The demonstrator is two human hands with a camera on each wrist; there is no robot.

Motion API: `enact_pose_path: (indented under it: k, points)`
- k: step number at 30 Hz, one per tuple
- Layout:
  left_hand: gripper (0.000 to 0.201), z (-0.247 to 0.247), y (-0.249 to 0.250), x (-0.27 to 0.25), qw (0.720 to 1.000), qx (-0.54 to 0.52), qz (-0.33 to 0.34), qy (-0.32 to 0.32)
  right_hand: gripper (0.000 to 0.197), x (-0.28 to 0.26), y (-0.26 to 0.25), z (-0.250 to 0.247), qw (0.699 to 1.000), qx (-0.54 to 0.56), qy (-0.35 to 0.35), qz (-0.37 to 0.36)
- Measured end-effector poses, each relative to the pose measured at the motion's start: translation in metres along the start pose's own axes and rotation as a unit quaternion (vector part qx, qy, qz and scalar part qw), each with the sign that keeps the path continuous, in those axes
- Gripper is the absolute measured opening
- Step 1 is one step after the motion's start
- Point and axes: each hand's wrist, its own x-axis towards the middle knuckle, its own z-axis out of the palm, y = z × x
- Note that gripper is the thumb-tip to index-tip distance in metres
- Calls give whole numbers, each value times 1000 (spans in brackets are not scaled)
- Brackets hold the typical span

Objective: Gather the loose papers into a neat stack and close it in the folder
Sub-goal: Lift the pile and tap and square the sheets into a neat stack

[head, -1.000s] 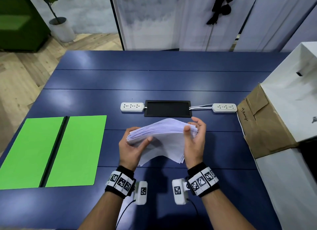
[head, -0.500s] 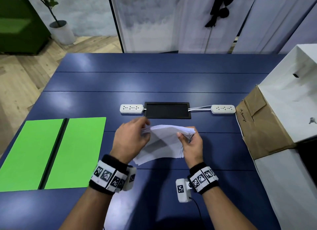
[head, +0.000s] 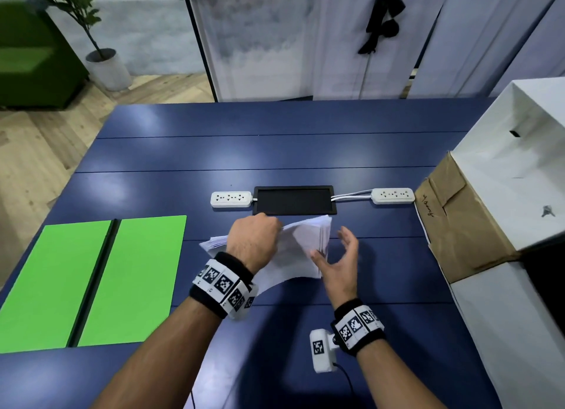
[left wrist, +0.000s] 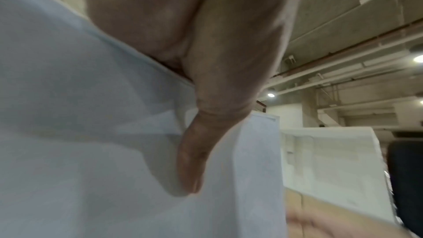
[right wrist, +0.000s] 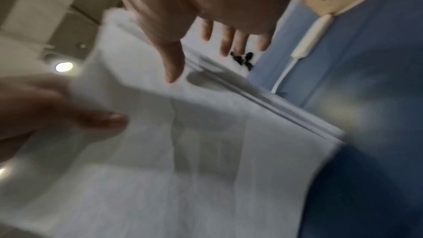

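Two hands worked over the blue tabletop [head: 275,152], which filled most of the head view. Large white box [head: 519,170] with a brown cardboard flap [head: 458,225] stood at the right edge. Green folder [head: 91,280] lay flat and wide open at the left, well apart from the paper. Farther back sat a black tray [head: 294,200] between two white power strips [head: 230,199].

Stack of papers [head: 302,246] was held above the tabletop near its centre, bowed, with the sheets fanned unevenly at both ends: not yet a neat stack.

Left hand [head: 253,243] gripped the stack's upper left part, fingers curled over the top edge; the left wrist view showed the thumb [left wrist: 192,160] pressed flat on the sheet face. Right hand [head: 339,256] was spread and held nothing, palm toward the stack's right edge, fingers straight and just beside the paper; contact could not be confirmed. Right wrist view was blurred.

Risk, as judged:
- One hand alone carried the bundle. Loose lower sheets could slide out and drop, since the grip sat near one corner.
- A hard tap from the free hand could skew the fan further, not square it.
- Carrying the stack to the folder unsquared would leave edges sticking out when the cover closes.
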Motion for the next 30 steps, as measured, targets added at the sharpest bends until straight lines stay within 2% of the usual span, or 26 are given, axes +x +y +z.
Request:
enact_pose_path:
  k: [2,4,6,7,8,10,12,14,17,19,21,24,27,30]
  points:
    - [13,-2,-15,-5,999,-35,-21,18,100,-1,22,-12,997,-26,29,67]
    - [15,-3,-36,-12,991,-113,-51,43,110,0,42,-25,990,4,26,140]
    - [23,3,-61,-20,962,-256,-77,55,119,3,49,-35,979,71,2,189]
    - [25,8,-72,-25,935,-339,-87,55,121,7,49,-40,976,106,-19,192]
    - [22,14,-81,-29,899,-423,-97,50,118,12,48,-43,972,142,-44,181]
    - [21,26,-88,-39,824,-552,-120,40,84,23,34,-48,965,188,-105,150]
    - [20,36,-87,-47,763,-631,-130,52,51,31,13,-49,959,211,-139,132]
    - [20,49,-83,-53,712,-682,-144,82,33,38,0,-47,969,199,-109,100]
    - [19,79,-78,-55,654,-726,-174,121,28,39,-5,-39,989,142,-29,36]
    - [19,104,-73,-55,636,-736,-186,139,30,33,-1,-32,992,127,-6,24]
    - [22,130,-66,-53,632,-733,-205,148,34,25,13,-25,991,127,2,34]
    - [19,167,-55,-52,610,-738,-259,131,38,10,40,-21,994,86,9,65]
    - [25,190,-45,-56,615,-719,-295,134,37,2,68,-24,995,38,8,95]
    - [20,203,-44,-60,623,-718,-285,119,38,1,84,-29,984,72,8,160]
